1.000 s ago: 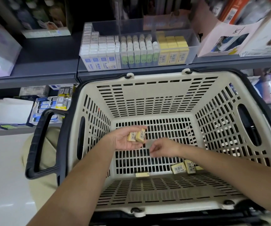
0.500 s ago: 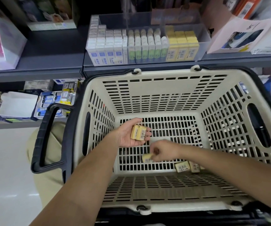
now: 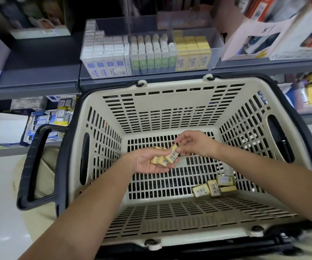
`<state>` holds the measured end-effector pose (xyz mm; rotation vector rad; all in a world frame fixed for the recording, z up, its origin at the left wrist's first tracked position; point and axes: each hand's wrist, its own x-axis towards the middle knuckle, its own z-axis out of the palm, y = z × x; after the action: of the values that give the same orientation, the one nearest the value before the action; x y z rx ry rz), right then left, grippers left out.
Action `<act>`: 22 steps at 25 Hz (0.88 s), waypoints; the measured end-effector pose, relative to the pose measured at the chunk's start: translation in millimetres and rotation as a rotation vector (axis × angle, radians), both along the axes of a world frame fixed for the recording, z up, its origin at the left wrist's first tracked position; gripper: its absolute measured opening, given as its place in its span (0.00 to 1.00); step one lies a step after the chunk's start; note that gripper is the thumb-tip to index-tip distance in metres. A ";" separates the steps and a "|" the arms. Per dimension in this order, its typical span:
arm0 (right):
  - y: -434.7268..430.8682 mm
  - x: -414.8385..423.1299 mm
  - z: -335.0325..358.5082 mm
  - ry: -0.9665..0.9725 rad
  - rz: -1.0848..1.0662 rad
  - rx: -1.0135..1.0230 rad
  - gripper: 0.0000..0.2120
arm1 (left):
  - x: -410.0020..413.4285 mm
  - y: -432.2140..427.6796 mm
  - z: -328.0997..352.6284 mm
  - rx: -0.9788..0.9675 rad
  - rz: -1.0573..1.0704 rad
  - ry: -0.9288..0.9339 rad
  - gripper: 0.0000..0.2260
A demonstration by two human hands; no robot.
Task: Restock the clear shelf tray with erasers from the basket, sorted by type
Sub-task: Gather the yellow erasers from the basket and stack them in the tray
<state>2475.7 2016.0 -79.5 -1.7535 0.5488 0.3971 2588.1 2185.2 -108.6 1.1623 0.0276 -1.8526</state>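
Over the middle of the cream basket [image 3: 170, 106], my left hand [image 3: 147, 164] lies palm up with two yellow erasers [image 3: 159, 160] cupped in its fingers. My right hand [image 3: 194, 142] pinches a third yellow eraser [image 3: 172, 156] by its top end and sets it against the others in the left palm. Several more yellow erasers [image 3: 213, 186] lie on the basket floor at the near right. The clear shelf tray [image 3: 217, 44] stands on the shelf behind, with blue-and-white erasers [image 3: 106, 53] at the left, green ones [image 3: 153, 51] in the middle and yellow ones [image 3: 192, 51] at the right.
The basket's black handle [image 3: 37, 166] hangs down on the left side. Boxes of stationery [image 3: 275, 34] stand to the right of the tray on the grey shelf [image 3: 39, 72]. A lower shelf at the left holds more packaged goods [image 3: 48, 119].
My right hand picked a yellow eraser off the basket floor and brought it up to the left palm. The left hand kept its two erasers and stayed about where it was.
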 end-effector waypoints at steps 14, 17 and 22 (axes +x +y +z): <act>-31.4 -61.3 -7.5 0.695 1.030 -0.670 0.27 | -3.6 -7.2 -0.6 -0.007 0.034 -0.022 0.24; -28.1 -64.9 -13.2 0.684 0.987 -0.635 0.27 | -3.7 -8.3 0.2 -0.008 0.038 -0.030 0.24; -24.4 -70.9 -18.7 0.608 1.095 -0.731 0.32 | -1.2 -8.1 3.3 -0.030 0.048 -0.040 0.25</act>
<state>2404.8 1991.6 -98.2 -2.5501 0.0629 1.6978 2587.0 2177.0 -105.3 1.1684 0.0048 -1.7813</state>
